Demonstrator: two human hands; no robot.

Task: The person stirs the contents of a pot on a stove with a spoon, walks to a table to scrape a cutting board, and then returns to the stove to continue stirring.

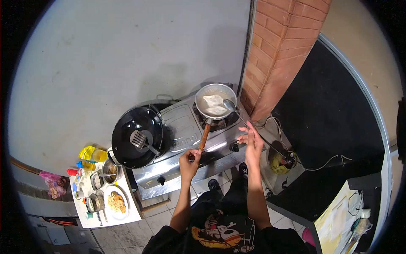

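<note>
A saucepan (199, 111) stands on the right burner, with cloudy liquid and pale folded pieces that look like dumplings (213, 100) in it. My left hand (190, 163) is closed around the end of its wooden handle (204, 136). In my right hand (253, 146), a long-handled ladle (229, 105) runs between partly spread fingers. The ladle's bowl is at the right inside edge of the saucepan, and its handle slants down to the right past my hand. The exact grip on it is partly hidden.
A black wok (122, 148) holding a slotted turner (138, 139) sits on the stove's left side. Left of it, a white table (134, 207) carries a plate of food (116, 202), bottles and bowls. A brick pillar (270, 55) rises behind right; a container (279, 163) stands low at right.
</note>
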